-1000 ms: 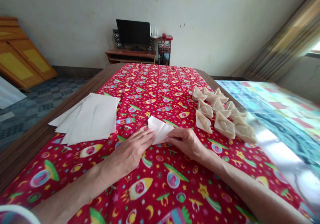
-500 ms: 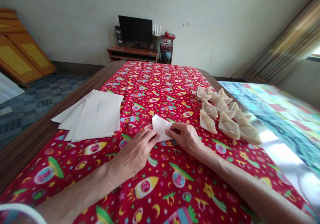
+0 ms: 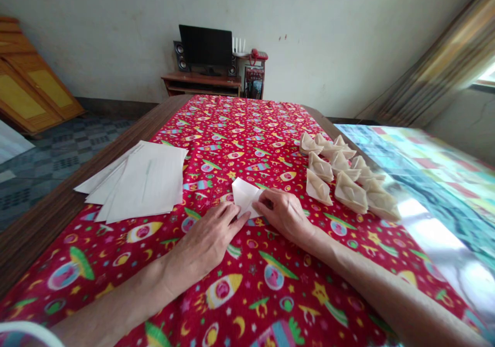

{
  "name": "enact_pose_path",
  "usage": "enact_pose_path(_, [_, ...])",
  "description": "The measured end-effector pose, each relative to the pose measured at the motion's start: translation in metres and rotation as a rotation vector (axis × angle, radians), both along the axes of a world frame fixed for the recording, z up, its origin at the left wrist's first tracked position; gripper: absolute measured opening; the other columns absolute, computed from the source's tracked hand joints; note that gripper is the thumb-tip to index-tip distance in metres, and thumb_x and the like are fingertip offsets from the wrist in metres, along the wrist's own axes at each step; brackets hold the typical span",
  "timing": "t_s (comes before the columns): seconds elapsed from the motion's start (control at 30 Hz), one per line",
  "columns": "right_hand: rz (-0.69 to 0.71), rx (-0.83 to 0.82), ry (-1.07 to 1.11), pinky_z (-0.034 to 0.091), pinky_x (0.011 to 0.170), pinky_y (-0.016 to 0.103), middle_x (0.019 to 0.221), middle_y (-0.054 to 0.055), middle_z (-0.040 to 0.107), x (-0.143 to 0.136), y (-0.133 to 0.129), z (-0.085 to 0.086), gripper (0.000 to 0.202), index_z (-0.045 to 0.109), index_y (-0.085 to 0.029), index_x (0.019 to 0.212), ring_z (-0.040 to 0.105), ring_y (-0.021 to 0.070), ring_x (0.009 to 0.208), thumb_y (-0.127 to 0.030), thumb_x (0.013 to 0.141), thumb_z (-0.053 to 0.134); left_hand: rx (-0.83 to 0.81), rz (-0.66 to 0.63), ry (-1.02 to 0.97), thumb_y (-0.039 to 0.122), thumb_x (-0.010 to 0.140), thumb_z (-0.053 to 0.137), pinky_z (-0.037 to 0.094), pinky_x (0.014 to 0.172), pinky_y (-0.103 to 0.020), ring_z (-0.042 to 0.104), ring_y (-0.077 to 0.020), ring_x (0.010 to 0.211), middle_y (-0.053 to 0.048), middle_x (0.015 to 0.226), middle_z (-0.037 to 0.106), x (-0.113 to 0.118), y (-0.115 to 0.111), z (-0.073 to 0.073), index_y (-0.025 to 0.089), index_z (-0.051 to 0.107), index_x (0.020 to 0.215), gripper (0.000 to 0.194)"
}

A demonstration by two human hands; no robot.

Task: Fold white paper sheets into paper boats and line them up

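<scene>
Work with a small folded sheet on a cloth-covered tabletop (image 3: 38,238), seen from the worker's head. The white folded sheet (image 3: 243,192) lies between the two hands on a red tablecloth (image 3: 251,259) printed with rockets, stars and moons; its upper left corner points away from the worker. The right hand (image 3: 286,215) grasps the sheet's right side, thumb and forefinger closed together on it, the other fingers curled. The left hand (image 3: 211,233) rests at the lower left edge, its thumb laid on the paper and its bent forefinger beside the left edge; whether these fingers pinch the sheet or only press it cannot be told.

To the left, a fanned stack of paper (image 3: 150,182) lies partly on the cloth and partly over the bare wooden border; the uppermost sheet bears a faint greenish mark. To the right, a cluster of cream boat-shaped folded papers (image 3: 350,192) stands close together, well apart from the stack and near the right hand.

Beyond the far end, a dark monitor (image 3: 205,45) stands on a brown stand (image 3: 203,81), with a red telephone (image 3: 258,55) to its right. A wooden cabinet (image 3: 34,86) occupies the far left.
</scene>
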State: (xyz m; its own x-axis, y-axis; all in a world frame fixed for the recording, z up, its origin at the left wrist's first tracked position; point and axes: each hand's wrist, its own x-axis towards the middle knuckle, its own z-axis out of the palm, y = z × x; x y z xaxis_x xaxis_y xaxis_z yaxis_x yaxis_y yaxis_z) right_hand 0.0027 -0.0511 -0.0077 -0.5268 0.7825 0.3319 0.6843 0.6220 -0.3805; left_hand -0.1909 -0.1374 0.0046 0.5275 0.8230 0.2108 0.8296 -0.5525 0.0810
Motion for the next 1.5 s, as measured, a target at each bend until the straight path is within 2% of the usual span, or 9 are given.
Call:
enact_pose_path(0.13, [-0.001,0.014,-0.005,0.03,0.057,0.021,0.07,-0.002,0.06,0.0,0.0,0.0,0.018,0.056,-0.019,0.073,0.05,0.009,0.06,-0.032,0.086,0.056,-0.013,0.002,0.03,0.002,0.085,0.035,0.043,0.098,-0.042,0.042,-0.0244,0.114,-0.009,0.116,0.049,0.0,0.0,-0.003,0.018,0.039,0.135,0.053])
enact_pose_path(0.43, [0.006,0.018,-0.012,0.03,0.057,0.021,0.069,-0.003,0.059,0.0,0.001,-0.001,0.02,0.056,-0.019,0.074,0.05,0.0092,0.06,-0.034,0.086,0.056,-0.01,0.014,0.068,0.0,0.082,0.033,0.042,0.098,-0.041,0.043,-0.0241,0.113,-0.009,0.115,0.05,0.002,-0.003,0.002,0.016,0.044,0.13,0.051])
enact_pose_path(0.6, [0.005,0.028,-0.015,0.03,0.057,0.021,0.071,-0.002,0.06,0.0,0.001,-0.002,0.019,0.056,-0.019,0.074,0.051,0.0095,0.062,-0.033,0.087,0.055,-0.02,-0.003,0.068,0.002,0.085,0.033,0.041,0.099,-0.041,0.042,-0.0244,0.114,-0.009,0.122,0.049,0.002,-0.001,0.002,0.014,0.045,0.13,0.048])
enact_pose_path(1.07, [0.001,0.077,-0.031,0.031,0.056,0.021,0.071,-0.001,0.06,-0.001,0.0,-0.003,0.018,0.055,-0.019,0.075,0.052,0.0099,0.062,-0.033,0.088,0.054,-0.004,-0.013,0.058,0.002,0.085,0.033,0.039,0.102,-0.038,0.041,-0.0224,0.117,-0.005,0.125,0.051,0.001,0.002,-0.002,0.017,0.043,0.132,0.051])
enact_pose_path(1.17, [-0.01,0.114,-0.038,0.034,0.057,0.022,0.072,-0.001,0.061,-0.001,0.0,-0.001,0.017,0.056,-0.019,0.077,0.053,0.0108,0.063,-0.033,0.086,0.057,-0.011,-0.006,0.074,0.002,0.085,0.033,0.039,0.101,-0.038,0.042,-0.0221,0.116,-0.005,0.124,0.052,0.002,0.001,-0.001,0.017,0.044,0.131,0.05])
enact_pose_path(1.27, [-0.038,0.224,-0.061,0.039,0.062,0.024,0.08,0.003,0.063,0.0,-0.004,0.004,0.012,0.06,-0.018,0.084,0.056,0.0149,0.073,-0.029,0.086,0.057,-0.003,-0.001,0.088,0.002,0.084,0.033,0.038,0.103,-0.038,0.041,-0.0225,0.117,-0.005,0.125,0.051,0.001,0.001,-0.001,0.017,0.044,0.131,0.05])
enact_pose_path(1.33, [0.05,0.318,-0.086,0.043,0.068,0.027,0.092,0.007,0.065,0.001,-0.01,0.008,0.012,0.062,-0.018,0.09,0.057,0.0181,0.084,-0.024,0.089,0.051,0.001,-0.004,0.093,0.002,0.085,0.033,0.038,0.104,-0.038,0.04,-0.0224,0.117,-0.005,0.125,0.051,0.001,0.0,-0.001,0.017,0.044,0.131,0.05])
enact_pose_path(1.4, [0.237,0.395,-0.118,0.046,0.076,0.032,0.104,0.009,0.066,0.003,-0.019,0.01,0.018,0.062,-0.017,0.097,0.058,0.0202,0.095,-0.019,0.092,0.045,-0.008,-0.009,0.094,0.003,0.085,0.034,0.038,0.104,-0.038,0.041,-0.0219,0.116,-0.005,0.123,0.051,0.001,0.001,0.001,0.017,0.045,0.131,0.049])
enact_pose_path(1.5, [0.427,0.396,-0.177,0.047,0.088,0.036,0.115,0.012,0.064,0.007,-0.03,0.01,0.024,0.059,-0.012,0.11,0.058,0.0206,0.106,-0.016,0.094,0.041,-0.017,-0.011,0.069,0.003,0.085,0.037,0.038,0.104,-0.037,0.041,-0.0209,0.116,-0.005,0.125,0.05,0.001,0.0,0.003,0.018,0.043,0.132,0.05])
